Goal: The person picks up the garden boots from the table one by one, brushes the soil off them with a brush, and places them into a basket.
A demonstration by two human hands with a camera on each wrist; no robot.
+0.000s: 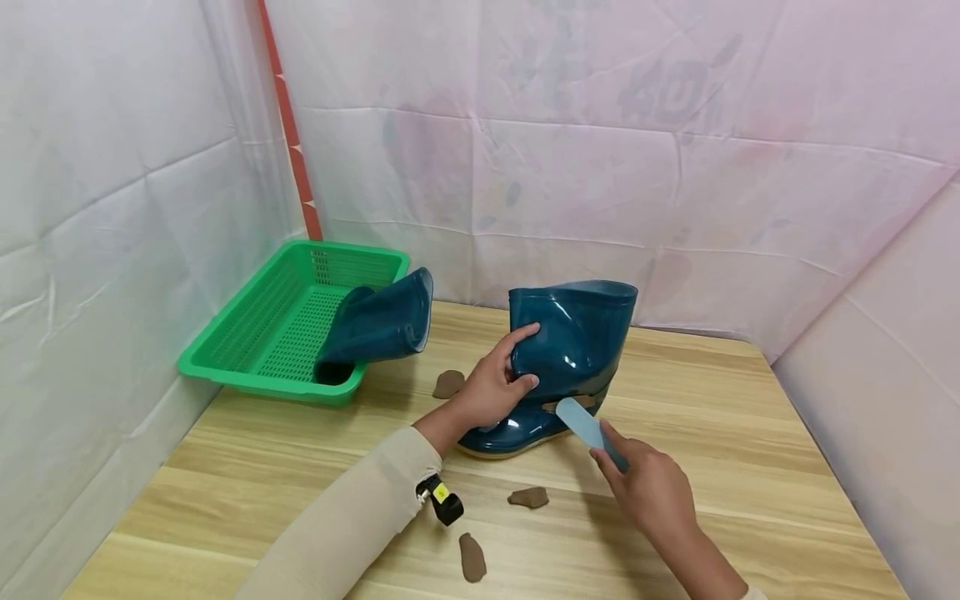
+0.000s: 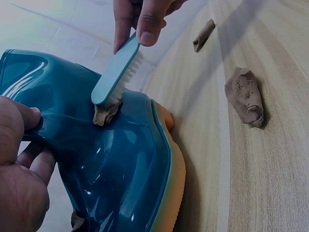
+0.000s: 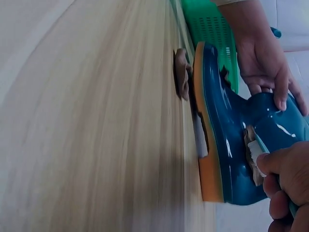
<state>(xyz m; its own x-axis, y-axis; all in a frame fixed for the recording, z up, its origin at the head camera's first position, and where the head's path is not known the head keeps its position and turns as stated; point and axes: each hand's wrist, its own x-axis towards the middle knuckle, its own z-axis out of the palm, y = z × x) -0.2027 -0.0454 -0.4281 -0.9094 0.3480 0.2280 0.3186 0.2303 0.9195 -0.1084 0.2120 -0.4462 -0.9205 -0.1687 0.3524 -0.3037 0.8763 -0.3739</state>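
Boot (image 1: 570,350), steadied in the left hand's (image 1: 491,392) grip, is mid-scrub: the right hand (image 1: 648,487) clasps the brush (image 2: 116,70) on a mud clod (image 2: 105,114) just beyond its fingertips, which likely needs firmer strokes.

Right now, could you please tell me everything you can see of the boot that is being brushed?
The teal rubber boot is glossy and short-shafted, with an orange-tan sole. It stands upright on the wooden table. The left hand grips its shaft at the ankle, and the right hand presses a light-blue brush, bristles down, onto a brown clay-like lump stuck to its upper. Another smear clings near the sole.
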